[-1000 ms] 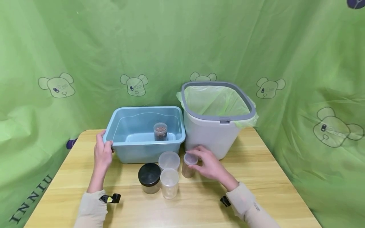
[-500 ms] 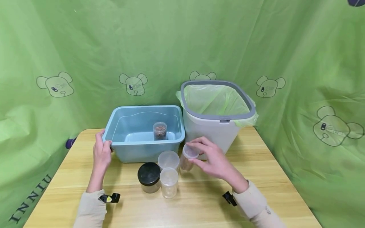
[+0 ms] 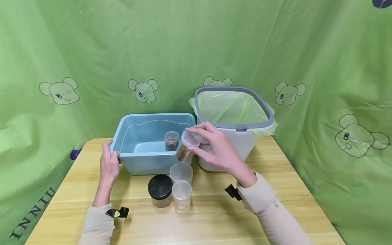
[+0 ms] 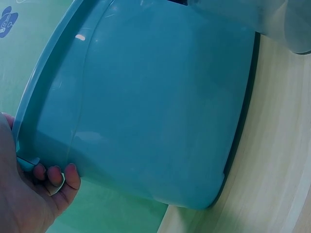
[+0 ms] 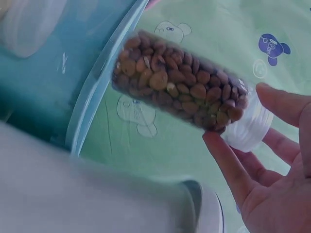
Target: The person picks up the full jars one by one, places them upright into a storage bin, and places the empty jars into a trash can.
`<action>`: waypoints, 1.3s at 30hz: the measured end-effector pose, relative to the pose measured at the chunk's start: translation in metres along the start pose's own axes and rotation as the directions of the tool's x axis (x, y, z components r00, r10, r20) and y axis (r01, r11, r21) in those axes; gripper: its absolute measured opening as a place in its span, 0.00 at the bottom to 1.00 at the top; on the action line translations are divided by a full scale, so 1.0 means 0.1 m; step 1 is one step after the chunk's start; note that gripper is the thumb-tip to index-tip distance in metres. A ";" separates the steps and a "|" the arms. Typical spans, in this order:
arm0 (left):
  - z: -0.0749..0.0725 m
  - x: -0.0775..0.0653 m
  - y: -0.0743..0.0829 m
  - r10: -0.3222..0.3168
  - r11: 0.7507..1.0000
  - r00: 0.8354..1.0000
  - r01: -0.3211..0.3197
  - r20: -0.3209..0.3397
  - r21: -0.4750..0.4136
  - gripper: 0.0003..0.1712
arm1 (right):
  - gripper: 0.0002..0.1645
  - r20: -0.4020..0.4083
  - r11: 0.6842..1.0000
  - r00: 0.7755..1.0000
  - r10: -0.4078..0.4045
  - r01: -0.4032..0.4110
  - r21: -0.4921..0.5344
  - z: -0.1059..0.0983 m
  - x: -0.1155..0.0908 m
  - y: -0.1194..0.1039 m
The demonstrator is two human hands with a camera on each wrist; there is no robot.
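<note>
My right hand (image 3: 218, 149) holds a slim clear jar (image 3: 183, 153) by its translucent lid, between thumb and fingers. The jar is tilted and lifted off the table, in front of the blue basin's (image 3: 150, 165) near right corner. Seen from the right wrist, the jar is mostly full of brown nut-like kernels (image 5: 180, 80). My left hand (image 3: 109, 166) grips the basin's left rim, its fingers curled at the edge in the left wrist view. Inside the basin, toward the right, stands another clear jar (image 3: 172, 142) with reddish-brown contents.
Before the basin stand a black-lidded jar (image 3: 160, 189) and two translucent-lidded jars, a wider one (image 3: 181, 172) behind a narrower one (image 3: 182, 199). A white bin (image 3: 245, 141) with a grey rim and green liner stands right of the basin. Green cloth (image 3: 171, 41) hangs behind the wooden table (image 3: 214, 221).
My right hand has lifted the slim jar off the table, tilted it and carried it up and left toward the basin. My left hand has stayed on the basin rim.
</note>
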State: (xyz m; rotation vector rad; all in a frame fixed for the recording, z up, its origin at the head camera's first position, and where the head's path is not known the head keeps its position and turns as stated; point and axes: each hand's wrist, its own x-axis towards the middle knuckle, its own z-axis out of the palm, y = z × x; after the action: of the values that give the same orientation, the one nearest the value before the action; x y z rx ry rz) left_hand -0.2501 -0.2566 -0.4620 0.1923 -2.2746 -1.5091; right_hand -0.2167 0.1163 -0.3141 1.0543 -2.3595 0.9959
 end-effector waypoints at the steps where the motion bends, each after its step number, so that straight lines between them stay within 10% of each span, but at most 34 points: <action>1: 0.00 0.00 0.00 -0.002 1.000 1.000 0.002 -0.001 0.000 0.34 | 0.31 0.003 1.000 1.000 0.008 -0.008 0.010 0.04 0.07 0.00; 16: 0.01 0.02 -0.02 0.013 1.000 1.000 -0.013 -0.014 0.021 0.34 | 0.35 0.042 0.982 0.984 0.174 -0.177 0.071 0.59 0.82 0.27; 39: 0.04 0.02 -0.08 0.029 1.000 0.999 -0.029 -0.036 0.012 0.34 | 0.31 0.254 0.948 0.914 0.317 -0.317 -0.042 1.41 1.19 0.80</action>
State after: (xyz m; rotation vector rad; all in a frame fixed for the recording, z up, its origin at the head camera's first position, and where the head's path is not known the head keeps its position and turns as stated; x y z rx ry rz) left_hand -0.2544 -0.2570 -0.4705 0.1870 -2.2489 -1.4666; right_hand -0.3614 -0.0079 -0.3786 0.8601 -2.8118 1.0180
